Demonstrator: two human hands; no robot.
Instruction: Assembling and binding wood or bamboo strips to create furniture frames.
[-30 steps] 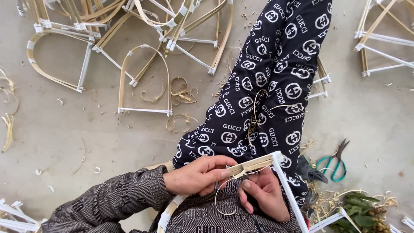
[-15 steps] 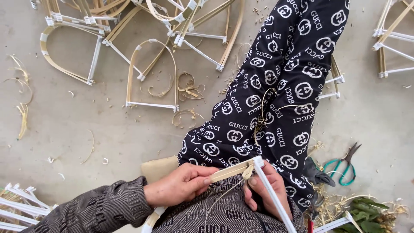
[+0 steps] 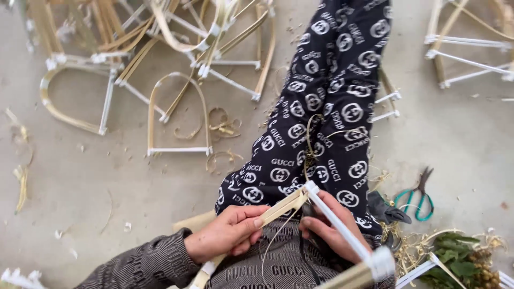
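Now both hands' grip (image 3: 230, 233) (image 3: 329, 230) pinches the bamboo frame (image 3: 286, 206) corner.

Thin tan bamboo strip (image 3: 278, 210), flat and bent, slanting up to the right over the lap, pinched near its top end. White rod (image 3: 337, 225), straight and smooth, meeting the strip at one corner and slanting down to the right. Fine pale thread (image 3: 270, 246) hanging in a loose loop under that corner.
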